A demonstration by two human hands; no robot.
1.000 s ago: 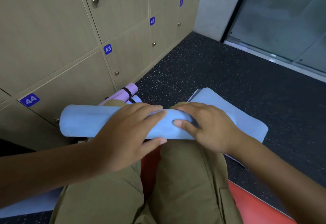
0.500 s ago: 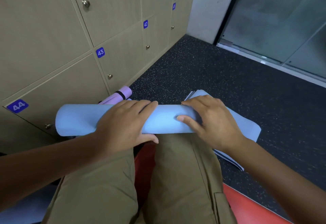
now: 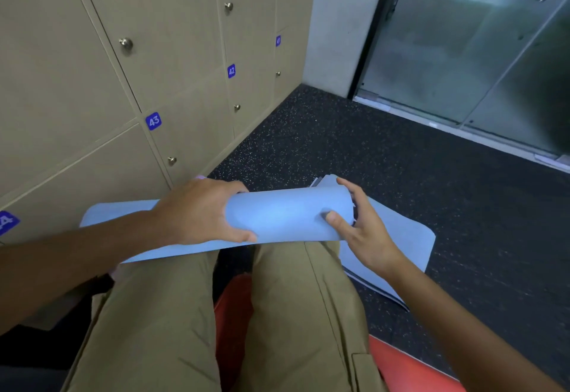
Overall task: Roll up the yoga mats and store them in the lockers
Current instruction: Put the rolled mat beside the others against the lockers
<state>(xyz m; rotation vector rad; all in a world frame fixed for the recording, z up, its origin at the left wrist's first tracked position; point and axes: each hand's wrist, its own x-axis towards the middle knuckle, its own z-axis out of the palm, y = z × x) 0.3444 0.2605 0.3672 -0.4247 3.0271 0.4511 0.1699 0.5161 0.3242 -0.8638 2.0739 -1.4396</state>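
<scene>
Bracing the light blue foam yoga mat roll [image 3: 287,217] across the knees, the left hand [image 3: 200,211] wraps its middle to prevent unrolling; the right hand [image 3: 359,225] cups its end, thumb pressing, likely squaring layers; beige lockers [image 3: 172,61] stand closed beyond the left hand.

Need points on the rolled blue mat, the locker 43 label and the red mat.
rolled blue mat [image 3: 287,216]: head view, middle of the roll between the hands.
locker 43 label [image 3: 153,121]: head view, centre of the blue number tag.
red mat [image 3: 410,367]: head view, bare patch beside the right leg.

Floor [image 3: 354,157]: dark speckled rubber.
Glass door [image 3: 462,46]: frosted, dark frame, far right.
Wall [image 3: 336,21]: grey, between lockers and door.
Trousers [image 3: 172,314]: khaki.
</scene>
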